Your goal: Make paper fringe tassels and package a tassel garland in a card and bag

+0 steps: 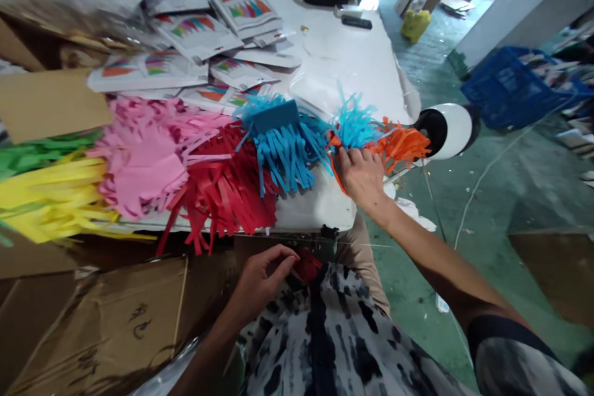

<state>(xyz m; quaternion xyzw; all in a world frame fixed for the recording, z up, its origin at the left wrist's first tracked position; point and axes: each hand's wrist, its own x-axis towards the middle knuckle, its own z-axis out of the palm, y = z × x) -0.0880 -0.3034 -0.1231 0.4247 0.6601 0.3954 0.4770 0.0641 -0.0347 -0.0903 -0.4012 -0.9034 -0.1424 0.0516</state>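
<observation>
Right hand (359,176) pinches orange paper fringe (403,143) at the table (343,55)'s right end, likely steadying it; left hand (260,279), curled shut, grips red fringe (307,265) near the lap

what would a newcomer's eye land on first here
Bright fringed paper piles line the white table's near edge, from yellow through pink and red to blue. The right hand reaches into orange fringe at the right corner, while the left hand pinches a red bundle at the lap.

Orange fringe (401,143), blue fringe (283,148): thin matt paper, probably tissue. Packets (195,31): glossy plastic. Carton (102,322): rough cardboard.
</observation>
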